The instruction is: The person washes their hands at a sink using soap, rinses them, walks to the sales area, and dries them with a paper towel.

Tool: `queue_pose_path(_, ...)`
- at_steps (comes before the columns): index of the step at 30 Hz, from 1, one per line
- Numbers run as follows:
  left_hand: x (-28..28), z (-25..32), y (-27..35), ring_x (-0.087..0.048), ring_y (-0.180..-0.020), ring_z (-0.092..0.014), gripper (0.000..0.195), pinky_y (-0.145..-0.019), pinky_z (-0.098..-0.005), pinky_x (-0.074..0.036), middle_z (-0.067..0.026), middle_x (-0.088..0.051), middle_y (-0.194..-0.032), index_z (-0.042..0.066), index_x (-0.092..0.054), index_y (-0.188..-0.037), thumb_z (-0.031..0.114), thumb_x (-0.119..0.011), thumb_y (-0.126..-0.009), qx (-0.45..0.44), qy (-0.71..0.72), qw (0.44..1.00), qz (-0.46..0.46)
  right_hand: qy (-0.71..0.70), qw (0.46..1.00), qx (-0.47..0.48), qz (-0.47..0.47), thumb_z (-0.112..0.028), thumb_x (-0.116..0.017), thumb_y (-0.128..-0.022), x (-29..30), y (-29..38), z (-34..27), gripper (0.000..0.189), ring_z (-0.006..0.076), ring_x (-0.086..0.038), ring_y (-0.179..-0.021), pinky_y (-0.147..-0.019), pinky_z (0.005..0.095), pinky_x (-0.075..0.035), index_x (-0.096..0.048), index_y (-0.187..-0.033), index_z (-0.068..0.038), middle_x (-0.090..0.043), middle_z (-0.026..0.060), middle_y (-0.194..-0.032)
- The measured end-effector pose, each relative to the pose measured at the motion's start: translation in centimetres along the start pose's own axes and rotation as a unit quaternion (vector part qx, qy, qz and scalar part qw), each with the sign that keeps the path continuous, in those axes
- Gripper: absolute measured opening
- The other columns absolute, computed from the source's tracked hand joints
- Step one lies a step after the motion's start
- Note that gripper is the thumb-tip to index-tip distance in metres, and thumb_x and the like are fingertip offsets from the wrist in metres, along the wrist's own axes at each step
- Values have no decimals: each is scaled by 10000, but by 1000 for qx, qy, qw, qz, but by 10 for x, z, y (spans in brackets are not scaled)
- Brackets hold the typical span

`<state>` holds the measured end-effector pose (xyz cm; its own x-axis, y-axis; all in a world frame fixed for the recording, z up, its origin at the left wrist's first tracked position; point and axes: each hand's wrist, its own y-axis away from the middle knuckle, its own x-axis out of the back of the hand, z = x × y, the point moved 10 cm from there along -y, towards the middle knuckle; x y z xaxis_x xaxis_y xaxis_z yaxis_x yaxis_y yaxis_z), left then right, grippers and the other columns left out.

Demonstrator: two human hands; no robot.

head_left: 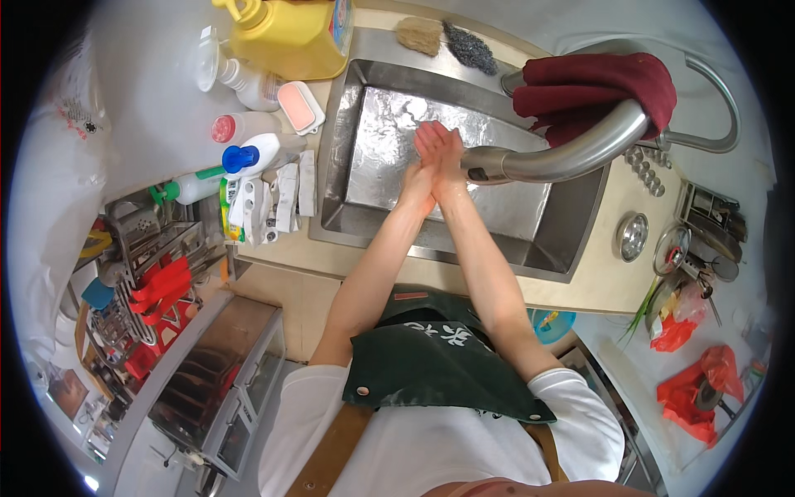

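Both of my bare, wet hands meet over the stainless-steel sink (562, 239), just left of the faucet's spray head (487, 164). My right hand (442, 146) is palm up with its fingers stretched toward the far side, and holds nothing. Against its base and wrist lies my left hand (417, 180), its fingers mostly hidden. The sink floor (388, 155) shines with water. I cannot make out the stream at the spout. A dark red cloth (596, 90) hangs over the curved faucet neck (584, 152).
Left of the sink stand a yellow jug (292, 37), a pink-and-white scrub brush (299, 107) and a blue-capped bottle (248, 155). A sponge (418, 35) and steel wool (470, 48) lie on the back rim. At right are a metal strainer (633, 236) and red plastic bags (695, 394).
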<state>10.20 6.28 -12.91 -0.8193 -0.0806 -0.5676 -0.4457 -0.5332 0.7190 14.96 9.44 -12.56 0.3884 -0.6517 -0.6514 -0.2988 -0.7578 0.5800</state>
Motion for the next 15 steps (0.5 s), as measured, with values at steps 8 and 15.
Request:
queue_pose_path(8, 67, 52, -15, -322, -1306, -299, 535, -1074, -433, -244, -168, -358, -1375, -20, -348, -1336, 384, -343, -984, -97, 45, 990, 93, 880, 254, 379, -133, -123, -542, -805, -51, 52, -19, 497, 454, -287, -1307, -1030, 615, -234, -460, -1271, 32, -364, 242, -1381)
queue_pose_path(15, 67, 54, -2, -293, -1321, -296, 572, -1080, -448, -228, -178, -347, -1386, -19, -335, -1347, 418, -349, -978, -94, 80, 991, 49, 853, 306, 400, -136, -104, -523, -800, -59, 73, -25, 431, 402, -313, -1316, -1030, 603, -257, -527, -1213, 18, -379, 228, -1379)
